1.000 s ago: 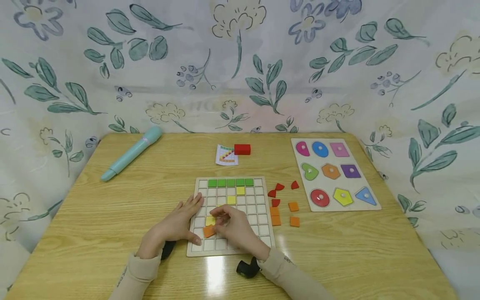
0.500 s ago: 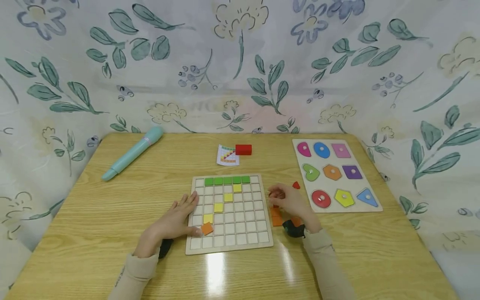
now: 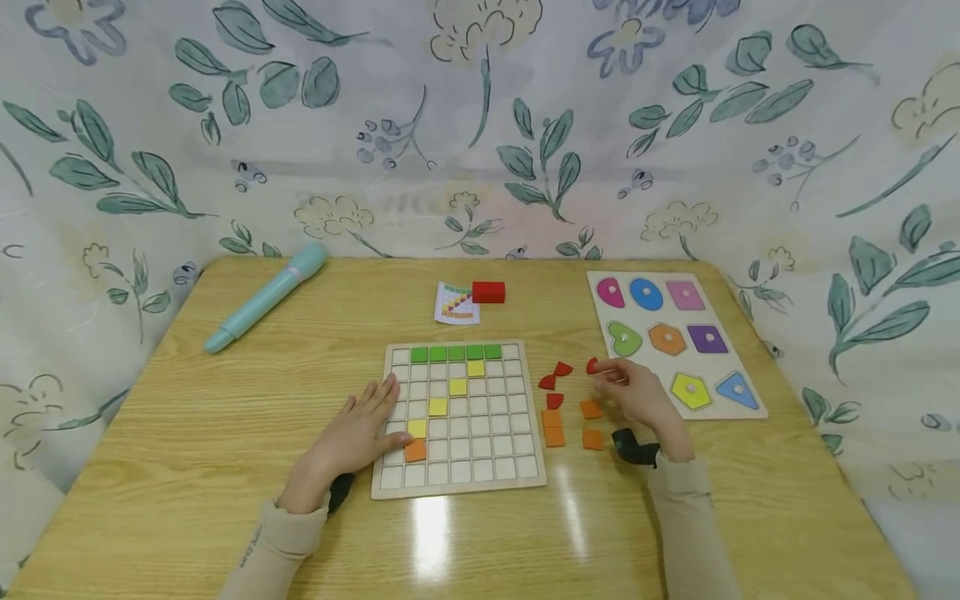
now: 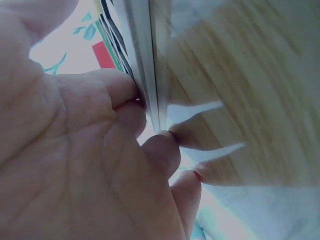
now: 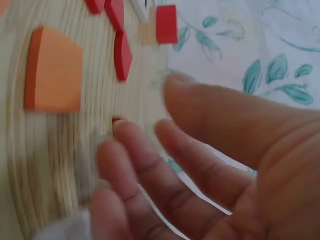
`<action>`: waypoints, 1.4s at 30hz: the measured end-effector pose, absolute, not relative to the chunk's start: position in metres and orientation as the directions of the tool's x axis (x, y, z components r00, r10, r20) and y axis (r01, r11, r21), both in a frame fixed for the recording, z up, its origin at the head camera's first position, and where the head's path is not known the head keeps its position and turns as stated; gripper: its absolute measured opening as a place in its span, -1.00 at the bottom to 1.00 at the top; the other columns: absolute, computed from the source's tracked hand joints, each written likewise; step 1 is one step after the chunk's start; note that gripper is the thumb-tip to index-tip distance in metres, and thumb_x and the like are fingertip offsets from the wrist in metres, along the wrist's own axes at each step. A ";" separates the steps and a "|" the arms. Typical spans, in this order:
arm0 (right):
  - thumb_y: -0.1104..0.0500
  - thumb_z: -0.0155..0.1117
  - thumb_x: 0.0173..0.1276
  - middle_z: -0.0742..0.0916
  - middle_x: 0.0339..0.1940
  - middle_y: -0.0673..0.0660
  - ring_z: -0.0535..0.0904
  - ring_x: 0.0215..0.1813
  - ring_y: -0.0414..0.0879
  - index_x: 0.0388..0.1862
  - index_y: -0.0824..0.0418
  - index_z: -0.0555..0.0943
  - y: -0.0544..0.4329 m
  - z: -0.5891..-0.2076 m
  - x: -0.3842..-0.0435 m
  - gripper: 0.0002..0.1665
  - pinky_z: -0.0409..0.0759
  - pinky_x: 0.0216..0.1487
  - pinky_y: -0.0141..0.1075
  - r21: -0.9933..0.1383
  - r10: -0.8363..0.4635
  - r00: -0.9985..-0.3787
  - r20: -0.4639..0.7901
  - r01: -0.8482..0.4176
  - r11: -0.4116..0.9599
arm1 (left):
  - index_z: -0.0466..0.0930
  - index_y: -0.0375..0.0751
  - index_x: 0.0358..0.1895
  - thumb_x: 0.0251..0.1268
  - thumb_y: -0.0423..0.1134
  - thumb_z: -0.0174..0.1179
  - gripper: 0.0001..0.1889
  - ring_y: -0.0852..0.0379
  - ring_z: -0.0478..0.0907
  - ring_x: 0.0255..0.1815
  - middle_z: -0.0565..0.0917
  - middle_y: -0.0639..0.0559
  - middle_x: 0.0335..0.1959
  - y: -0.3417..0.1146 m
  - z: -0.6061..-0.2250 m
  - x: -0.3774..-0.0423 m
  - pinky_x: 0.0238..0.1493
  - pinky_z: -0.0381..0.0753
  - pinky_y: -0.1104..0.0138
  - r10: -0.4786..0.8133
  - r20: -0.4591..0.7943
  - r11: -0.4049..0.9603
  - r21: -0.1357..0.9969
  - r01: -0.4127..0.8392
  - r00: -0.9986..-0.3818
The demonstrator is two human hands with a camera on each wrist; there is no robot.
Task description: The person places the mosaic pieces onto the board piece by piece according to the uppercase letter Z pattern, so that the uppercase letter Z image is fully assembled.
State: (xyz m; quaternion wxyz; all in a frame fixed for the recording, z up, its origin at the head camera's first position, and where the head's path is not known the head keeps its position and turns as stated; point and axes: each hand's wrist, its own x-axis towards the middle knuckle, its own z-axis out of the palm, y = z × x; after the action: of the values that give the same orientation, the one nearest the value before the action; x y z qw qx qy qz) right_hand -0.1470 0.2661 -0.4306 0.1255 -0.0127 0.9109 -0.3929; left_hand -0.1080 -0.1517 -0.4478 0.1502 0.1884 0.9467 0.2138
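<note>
My left hand [image 3: 356, 437] lies with spread fingers over the left edge of the wooden grid board [image 3: 480, 446]. Its thumb tip is right at an orange square tile [image 3: 415, 451] below the lowest yellow tile [image 3: 416, 428]. In the left wrist view, the left fingertips [image 4: 162, 145] rest along the board's edge. My right hand [image 3: 641, 398] is off the board, fingers loosely bent, its fingertips at a red quarter-circle piece [image 3: 592, 365]. The right wrist view shows the thumb apart from the fingers, with that red piece [image 5: 118, 119] mostly hidden behind a fingertip.
Green tiles [image 3: 457, 353] line the board's back row. Right of the board lie loose red pieces [image 3: 554, 401] and orange tiles [image 3: 553, 436]. Behind stand a pattern card [image 3: 455, 310] and a red block [image 3: 488, 292]. A shape puzzle [image 3: 652, 308] lies right, a teal microphone-shaped object [image 3: 262, 302] left.
My right hand let go of the orange tile and moved right, past the nearer red pieces to the farthest one. The orange tile, tilted before, now sits straighter by my left thumb.
</note>
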 end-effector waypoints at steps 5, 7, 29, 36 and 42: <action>0.29 0.31 0.26 0.68 -0.05 0.32 0.59 -0.09 0.06 0.19 0.39 0.49 0.272 -0.427 -0.144 -0.49 0.59 -0.14 -0.28 -0.685 -0.198 -0.949 -0.245 0.025 0.728 | -0.08 -0.44 0.51 0.32 0.15 0.12 -0.05 -0.38 -0.12 0.55 -0.08 -0.30 0.57 -0.147 -0.446 -0.108 0.46 -0.03 -0.29 0.407 -0.222 0.862 0.415 0.292 -0.886; 0.35 0.36 0.16 0.67 -0.11 0.28 0.56 -0.18 -0.01 0.16 0.40 0.50 0.272 -0.428 -0.144 -0.46 0.55 -0.21 -0.34 -0.674 -0.240 -0.943 -0.232 -0.023 0.739 | -0.08 -0.43 0.51 0.33 0.13 0.12 -0.06 -0.37 -0.13 0.55 -0.09 -0.29 0.58 -0.147 -0.446 -0.108 0.46 -0.03 -0.28 0.403 -0.223 0.864 0.412 0.288 -0.888; 0.31 0.36 0.21 0.69 -0.30 0.15 0.55 -0.25 -0.08 -0.26 0.28 0.59 0.255 -0.437 -0.150 -0.86 0.53 -0.17 -0.29 -0.643 -0.229 -0.959 -0.167 -0.070 0.763 | -0.12 -0.45 0.51 0.24 0.21 0.18 0.04 -0.39 -0.15 0.55 -0.11 -0.32 0.57 -0.147 -0.447 -0.108 0.46 -0.05 -0.29 0.415 -0.231 0.851 0.440 0.286 -0.880; 0.29 0.32 0.28 0.74 -0.32 0.12 0.62 -0.26 -0.10 -0.31 0.25 0.64 0.232 -0.429 -0.148 -0.97 0.59 -0.18 -0.29 -0.660 -0.229 -0.967 -0.109 -0.102 0.745 | -0.11 -0.44 0.51 0.35 0.13 0.10 -0.07 -0.38 -0.16 0.56 -0.11 -0.30 0.58 -0.147 -0.446 -0.107 0.46 -0.06 -0.29 0.412 -0.237 0.855 0.434 0.284 -0.880; 0.23 0.35 0.27 0.73 -0.33 0.04 0.56 -0.32 -0.19 -0.29 0.17 0.68 0.169 -0.433 -0.143 -0.95 0.56 -0.24 -0.41 -0.752 -0.371 -0.922 -0.114 -0.164 0.639 | -0.11 -0.46 0.51 0.33 0.12 0.13 -0.05 -0.39 -0.16 0.55 -0.11 -0.32 0.57 -0.148 -0.447 -0.107 0.46 -0.08 -0.30 0.412 -0.221 0.848 0.447 0.284 -0.884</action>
State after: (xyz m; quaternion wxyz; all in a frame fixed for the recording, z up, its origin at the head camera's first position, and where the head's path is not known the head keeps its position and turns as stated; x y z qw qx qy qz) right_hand -0.1431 0.1694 -0.4333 0.1302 -0.1493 0.8958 -0.3978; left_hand -0.1070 -0.1476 -0.4468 0.1560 0.1836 0.9486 0.2053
